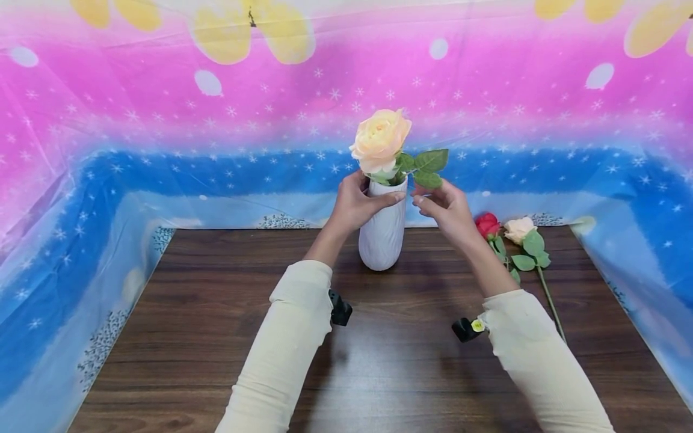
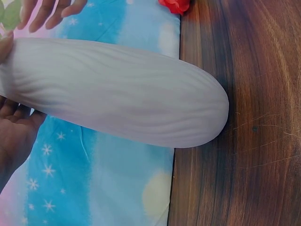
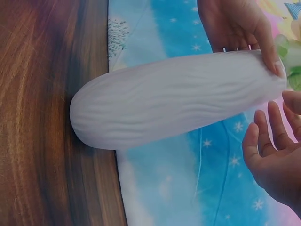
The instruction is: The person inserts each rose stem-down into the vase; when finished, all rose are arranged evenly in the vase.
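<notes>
The white vase [image 1: 382, 234], its wall marked with wavy ridges, stands upright toward the far edge of the dark wood-grain surface [image 1: 390, 373], roughly central between the person's arms. The left hand [image 1: 354, 204] grips the vase at its upper end, the thumb laid across the front just below the rim and the fingers behind. The right hand [image 1: 448, 210] is on the other side of the rim, apart from the vase wall; its fingers are spread and lightly bent, with nothing seen gripped. Whether any fingertip touches the foliage cannot be determined. One large peach rose [image 1: 381, 137] is in the vase, its bloom above the rim and leaning slightly toward the left hand. Its green leaves [image 1: 431, 161] project to the right, above the right hand. Two further stems lie on the surface at the right: a red rose [image 1: 488, 225], partly hidden by the right forearm, and beside it a pale cream rose [image 1: 520, 230], whose stem runs back toward the right sleeve [image 1: 547, 361]. A small black device is fitted at the left wrist [image 1: 340, 308] and another at the right [image 1: 464, 329]. A printed cloth [image 1: 162, 102] in pink and blue, with snowflake motifs, borders the surface.
</notes>
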Demonstrator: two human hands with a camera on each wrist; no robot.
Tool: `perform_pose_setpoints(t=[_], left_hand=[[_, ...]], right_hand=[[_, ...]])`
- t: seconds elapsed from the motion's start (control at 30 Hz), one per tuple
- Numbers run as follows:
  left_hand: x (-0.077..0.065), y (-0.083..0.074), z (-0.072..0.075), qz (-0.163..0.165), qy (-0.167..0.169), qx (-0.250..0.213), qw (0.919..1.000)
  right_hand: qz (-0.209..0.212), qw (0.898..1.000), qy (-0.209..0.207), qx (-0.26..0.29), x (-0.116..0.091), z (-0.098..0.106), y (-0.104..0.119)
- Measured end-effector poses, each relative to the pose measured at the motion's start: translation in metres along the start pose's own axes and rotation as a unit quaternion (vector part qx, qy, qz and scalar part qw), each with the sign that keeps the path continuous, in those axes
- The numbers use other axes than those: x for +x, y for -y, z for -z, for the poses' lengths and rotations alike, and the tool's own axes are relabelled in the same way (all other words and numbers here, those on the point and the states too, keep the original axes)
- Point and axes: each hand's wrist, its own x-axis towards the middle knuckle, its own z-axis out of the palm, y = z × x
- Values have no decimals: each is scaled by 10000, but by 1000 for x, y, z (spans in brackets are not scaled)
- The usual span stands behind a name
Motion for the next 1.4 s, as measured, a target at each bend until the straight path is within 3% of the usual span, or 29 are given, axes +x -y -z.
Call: perform_pose_setpoints(t=[0.3, 0.7, 0.93, 1.17, 1.3, 1.4], left_hand=[[0, -1, 0, 80, -38, -45, 10000], [2, 0, -1, 43, -18, -91, 9999], [1, 0, 0, 49, 12, -71, 10000], [0, 0, 0, 38, 16, -100, 9999], [0, 0, 1, 54, 16, -48, 10000], [-1, 0, 1, 75, 9, -15, 10000]], right_hand=[[-438, 9988, 1, 210, -19, 12, -5], [-368, 9939, -229, 1014, -53, 40, -12], [-381, 9884, -347, 1432, -71, 69, -27], [-211, 9888, -544, 1375, -91, 103, -44], [-548, 9862, -670, 1409, -101, 123, -55], [-863, 9871, -721, 1140, -109, 137, -65]])
